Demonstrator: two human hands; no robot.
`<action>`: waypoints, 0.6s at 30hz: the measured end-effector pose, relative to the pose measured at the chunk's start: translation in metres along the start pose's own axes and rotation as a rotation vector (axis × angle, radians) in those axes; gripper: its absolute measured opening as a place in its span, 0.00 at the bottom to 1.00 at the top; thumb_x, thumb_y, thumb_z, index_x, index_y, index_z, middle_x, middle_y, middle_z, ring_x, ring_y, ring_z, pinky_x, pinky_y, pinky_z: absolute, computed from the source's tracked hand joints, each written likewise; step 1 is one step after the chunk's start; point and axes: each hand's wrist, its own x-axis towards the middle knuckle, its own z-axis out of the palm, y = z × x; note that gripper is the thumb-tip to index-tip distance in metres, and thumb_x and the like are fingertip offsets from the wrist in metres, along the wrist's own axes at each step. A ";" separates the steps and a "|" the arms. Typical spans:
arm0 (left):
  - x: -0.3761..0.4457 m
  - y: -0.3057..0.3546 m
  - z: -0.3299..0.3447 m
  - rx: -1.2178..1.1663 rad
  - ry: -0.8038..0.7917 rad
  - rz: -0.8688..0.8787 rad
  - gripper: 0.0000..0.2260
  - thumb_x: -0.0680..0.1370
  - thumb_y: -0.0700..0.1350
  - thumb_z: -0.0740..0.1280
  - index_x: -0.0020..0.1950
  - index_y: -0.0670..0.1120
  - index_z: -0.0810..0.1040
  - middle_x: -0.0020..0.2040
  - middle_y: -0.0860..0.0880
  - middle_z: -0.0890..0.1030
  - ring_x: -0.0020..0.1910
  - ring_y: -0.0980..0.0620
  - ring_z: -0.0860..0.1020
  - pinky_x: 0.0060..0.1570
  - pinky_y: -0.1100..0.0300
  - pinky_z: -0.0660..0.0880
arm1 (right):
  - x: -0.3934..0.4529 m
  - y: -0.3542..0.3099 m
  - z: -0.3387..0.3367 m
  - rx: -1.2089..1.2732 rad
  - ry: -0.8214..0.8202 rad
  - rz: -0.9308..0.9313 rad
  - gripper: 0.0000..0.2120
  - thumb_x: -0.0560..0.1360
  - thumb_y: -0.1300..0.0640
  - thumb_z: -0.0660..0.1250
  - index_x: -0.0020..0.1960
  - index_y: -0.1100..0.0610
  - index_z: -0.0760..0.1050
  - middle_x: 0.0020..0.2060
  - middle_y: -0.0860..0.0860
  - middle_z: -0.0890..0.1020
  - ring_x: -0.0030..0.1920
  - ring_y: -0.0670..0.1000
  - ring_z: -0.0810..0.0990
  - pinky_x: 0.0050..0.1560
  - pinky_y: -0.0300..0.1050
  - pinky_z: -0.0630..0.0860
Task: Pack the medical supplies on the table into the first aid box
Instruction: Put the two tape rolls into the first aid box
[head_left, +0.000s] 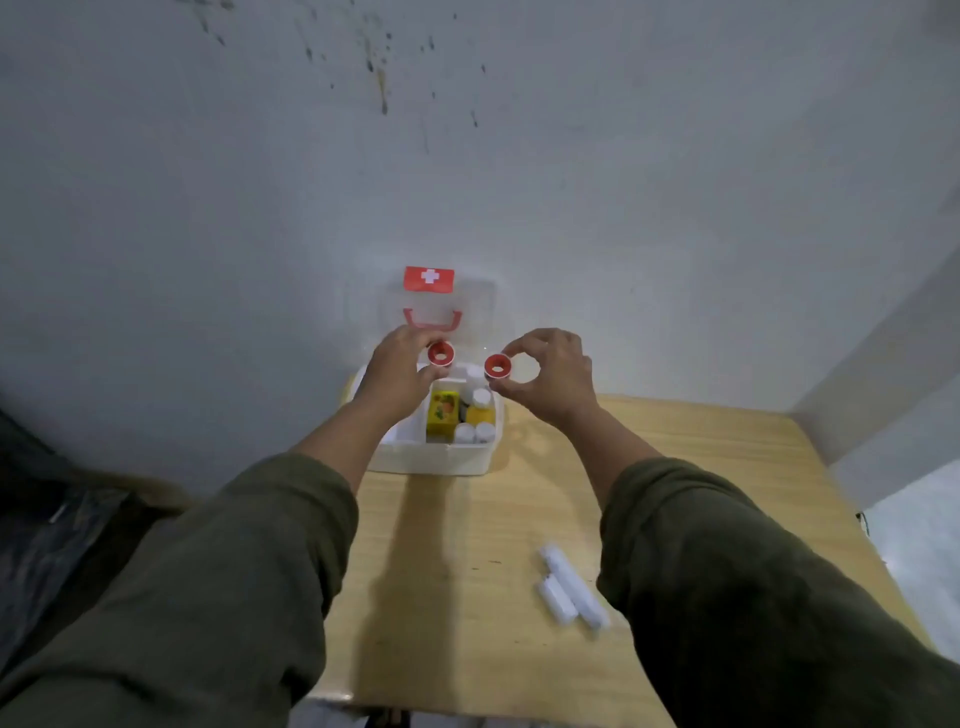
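The white first aid box (431, 460) stands open at the far end of the wooden table (467, 545), its clear lid (478, 312) with a red cross label upright against the wall. Inside are a yellow carton (442, 414), a yellow bottle (480, 413) and small white-capped bottles (474, 432). My left hand (397, 376) holds a red tape roll (441, 354) above the box's left side. My right hand (553, 376) pinches a second red tape roll (497, 367) above the box's right edge. Two white gauze rolls (569, 587) lie on the table near my right forearm.
A grey stained wall (467, 156) rises directly behind the box. The table's right edge (852, 499) borders a pale floor. Dark clutter (52, 519) lies to the left of the table.
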 end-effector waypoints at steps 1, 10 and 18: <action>0.002 -0.013 -0.009 0.012 -0.005 -0.017 0.18 0.74 0.41 0.71 0.63 0.45 0.76 0.61 0.43 0.77 0.61 0.44 0.74 0.58 0.60 0.65 | 0.005 -0.011 0.010 0.003 -0.015 -0.006 0.17 0.68 0.42 0.72 0.55 0.46 0.77 0.64 0.49 0.72 0.68 0.52 0.63 0.63 0.51 0.62; 0.024 -0.107 -0.043 -0.005 -0.139 -0.108 0.18 0.69 0.43 0.76 0.58 0.47 0.80 0.57 0.47 0.81 0.56 0.48 0.76 0.55 0.59 0.69 | 0.044 -0.077 0.098 -0.064 -0.114 0.014 0.19 0.68 0.41 0.71 0.56 0.46 0.77 0.65 0.49 0.72 0.68 0.53 0.62 0.65 0.51 0.62; 0.043 -0.138 -0.032 -0.039 -0.275 -0.101 0.22 0.66 0.44 0.78 0.59 0.50 0.80 0.58 0.49 0.82 0.57 0.48 0.77 0.58 0.56 0.71 | 0.050 -0.085 0.132 -0.163 -0.182 0.064 0.20 0.68 0.41 0.71 0.58 0.46 0.77 0.66 0.51 0.71 0.69 0.55 0.62 0.65 0.54 0.64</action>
